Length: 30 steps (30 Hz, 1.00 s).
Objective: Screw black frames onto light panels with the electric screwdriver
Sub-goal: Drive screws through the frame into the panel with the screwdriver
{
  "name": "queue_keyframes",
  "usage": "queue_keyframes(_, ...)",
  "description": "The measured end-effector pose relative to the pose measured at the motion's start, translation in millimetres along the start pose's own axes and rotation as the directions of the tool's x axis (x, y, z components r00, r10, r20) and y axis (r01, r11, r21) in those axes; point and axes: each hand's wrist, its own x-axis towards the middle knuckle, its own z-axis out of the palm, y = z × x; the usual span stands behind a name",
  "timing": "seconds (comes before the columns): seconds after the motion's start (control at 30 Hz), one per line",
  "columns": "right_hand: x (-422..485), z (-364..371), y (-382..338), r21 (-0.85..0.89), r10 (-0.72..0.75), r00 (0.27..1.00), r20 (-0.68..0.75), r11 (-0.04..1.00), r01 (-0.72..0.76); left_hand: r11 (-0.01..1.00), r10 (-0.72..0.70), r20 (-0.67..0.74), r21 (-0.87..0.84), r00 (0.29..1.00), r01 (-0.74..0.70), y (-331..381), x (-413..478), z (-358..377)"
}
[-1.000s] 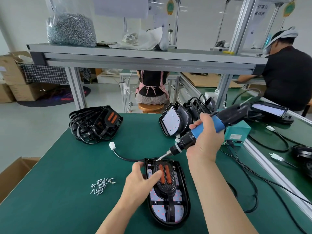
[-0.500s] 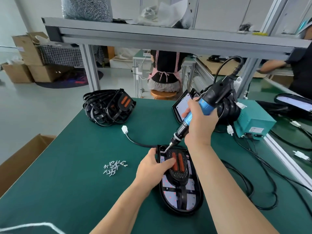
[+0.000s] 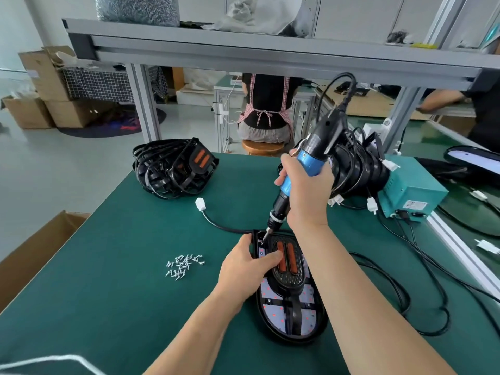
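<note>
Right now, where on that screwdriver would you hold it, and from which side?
Grip the screwdriver by its blue barrel, wrapping round from the right as the right hand does. It stands tilted, tip down at the panel's far corner, with its cord leaving the top, so the middle is likely the balanced, clear part.

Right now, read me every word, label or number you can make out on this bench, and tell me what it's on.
No text here can be read.
White label on the teal power box: print too small and blurred to read.
Electric screwdriver: no readable marking shows.
</note>
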Motion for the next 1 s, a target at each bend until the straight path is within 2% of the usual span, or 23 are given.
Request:
queue_keyframes(0.2, -0.8, 9.2, -0.4, -0.073, -0.035, 0.992, 0.120, 0.996, 0.044, 1.000, -0.010, -0.001, -0.025, 1.000, 0.010, 0.5, 1.4, 1.3)
queue_keyframes(0.47, -1.4, 11.9, 1.2, -0.092, -0.045, 0.988, 0.150, 0.994, 0.060, 0.998, 0.000, -0.023, -0.059, 1.000, -0.001, 1.3, 4.4, 1.5)
queue_keyframes(0.67, 0.6, 5.3, 6.6, -0.053, -0.022, 0.984, 0.177, 0.998, 0.032, 0.995, -0.006, 0.001, -0.101, 1.000, 0.006, -9.4, 8.6, 3.4)
queue_keyframes(1.0, -1.5, 5.7, 6.3, -0.045, 0.040, 0.948, 0.317, 0.999, -0.027, 0.995, -0.013, 0.022, -0.099, 1.000, 0.015, -11.5, 10.0, 3.3)
